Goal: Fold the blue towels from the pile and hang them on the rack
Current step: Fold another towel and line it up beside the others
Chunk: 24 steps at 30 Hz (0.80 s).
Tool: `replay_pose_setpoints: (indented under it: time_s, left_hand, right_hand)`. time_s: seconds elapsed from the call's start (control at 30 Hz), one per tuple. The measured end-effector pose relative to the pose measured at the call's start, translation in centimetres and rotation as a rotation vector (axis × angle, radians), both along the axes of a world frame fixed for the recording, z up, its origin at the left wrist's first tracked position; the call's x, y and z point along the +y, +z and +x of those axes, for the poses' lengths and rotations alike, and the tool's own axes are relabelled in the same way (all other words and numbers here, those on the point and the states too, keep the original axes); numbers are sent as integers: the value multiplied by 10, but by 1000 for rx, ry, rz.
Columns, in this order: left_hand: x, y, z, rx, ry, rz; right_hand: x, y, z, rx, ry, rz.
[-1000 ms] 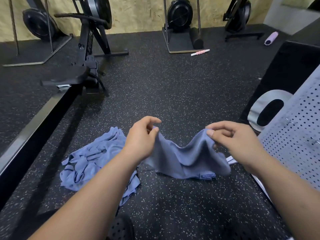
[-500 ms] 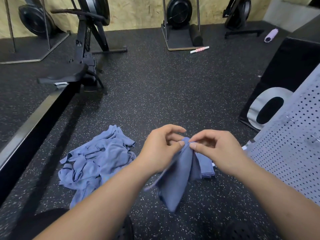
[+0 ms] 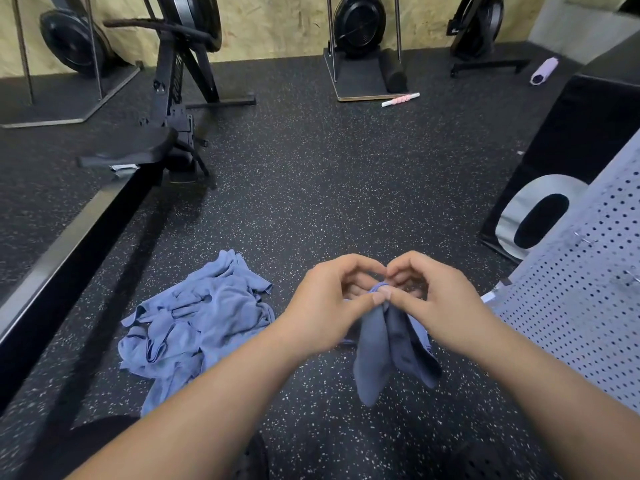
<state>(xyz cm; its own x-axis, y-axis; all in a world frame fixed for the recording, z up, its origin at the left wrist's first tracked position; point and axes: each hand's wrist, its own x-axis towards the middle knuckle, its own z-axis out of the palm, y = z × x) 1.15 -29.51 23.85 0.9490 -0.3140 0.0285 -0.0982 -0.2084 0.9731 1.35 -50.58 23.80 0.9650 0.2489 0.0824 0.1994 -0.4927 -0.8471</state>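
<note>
left hand (image 3: 329,306) and right hand (image 3: 436,299) raised together, thumb tips touching, each curled and pinching a top corner of one blue towel (image 3: 377,355); nothing wide or slack in either grip. hanging doubled below the pinch in two lobes side by side, clear of the speckled floor (image 3: 311,185). judged as the first fold, with the corners just being matched. to do it well: line up the two corners exactly before passing both into one hand, then run the freed hand down the hanging edges to square them, shake out the twist in the lower lobes, and only then fold again. worth checking the bottom hem too, since uneven lobes suggest a skewed halving. rest of the blue towels in a crumpled pile (image 3: 197,320) on the floor to the left, well apart from the held one. for moving: plenty of bare floor ahead, tighter at the sides, with the long black rail (image 3: 69,244) of a rowing machine along the left beyond the pile and a perforated grey panel (image 3: 581,306) close on the right, a black box (image 3: 571,140) behind it. cannot tell whether that panel belongs to the rack. best to turn with elbows in, avoiding a snag on the panel's near edge.
</note>
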Motion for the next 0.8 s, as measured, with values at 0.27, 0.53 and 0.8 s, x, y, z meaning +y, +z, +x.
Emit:
replay_pose_setpoints:
  time_s: [0.27, 0.53, 0.8]
  left_hand:
    - [-1, -5, -1, -64, 51, 39]
    - [5, 16, 7, -183, 180, -77]
    - [54, 41, 33, -275, 514, -169]
  right_hand:
    - [-7, -1, 6, 232, 170, 176]
    - [-9, -14, 3, 89, 73, -274]
    - [-32, -10, 12, 15, -155, -561]
